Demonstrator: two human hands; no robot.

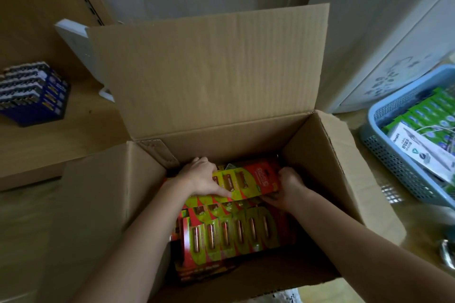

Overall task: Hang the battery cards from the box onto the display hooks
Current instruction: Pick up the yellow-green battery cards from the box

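Both hands, left (202, 176) and right (289, 186), clamp a red-and-yellow battery card stack (246, 179) inside the brown cardboard box (317, 150); loose cards may slide out.

The box (221, 76) is plain brown corrugated cardboard; the battery cards (231, 231) inside are red with yellow-green arcs and copper-coloured cells; the basket (384, 147) at right is pale blue with a fine mesh pattern, holding green packets (428, 113); the stacked packs (32, 88) at left are dark blue
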